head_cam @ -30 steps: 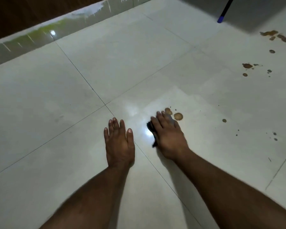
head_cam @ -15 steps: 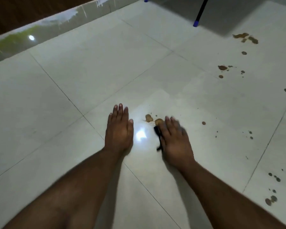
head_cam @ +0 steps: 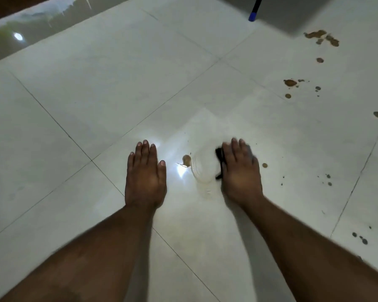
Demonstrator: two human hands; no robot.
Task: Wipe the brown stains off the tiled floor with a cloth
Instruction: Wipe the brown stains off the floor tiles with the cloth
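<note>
Cloth (head_cam: 220,163): dark, crumpled, lying on the floor (head_cam: 96,94) and pressed beneath the right hand (head_cam: 240,171); only its left edge shows past the fingers. The right hand lies palm down with fingers extended over the cloth, its outline blurred. Just left of the cloth, a pale, curved smear (head_cam: 203,171) marks the glossy tile, and beside that sits a small brown spot (head_cam: 186,160). A smaller round spot (head_cam: 264,165) lies just right of the right hand. The left hand (head_cam: 145,177) rests flat on the tile, fingers straight and together, holding nothing; both forearms reach in from the lower edge. Further brown stains (head_cam: 290,83), irregular blotches and fine droplets, scatter across the tiles to the right and far right. The floor is of large pale polished tiles with thin dark joints, reflecting a bright light. A dark pole with a blue tip (head_cam: 253,16) touches the floor at the top.
</note>
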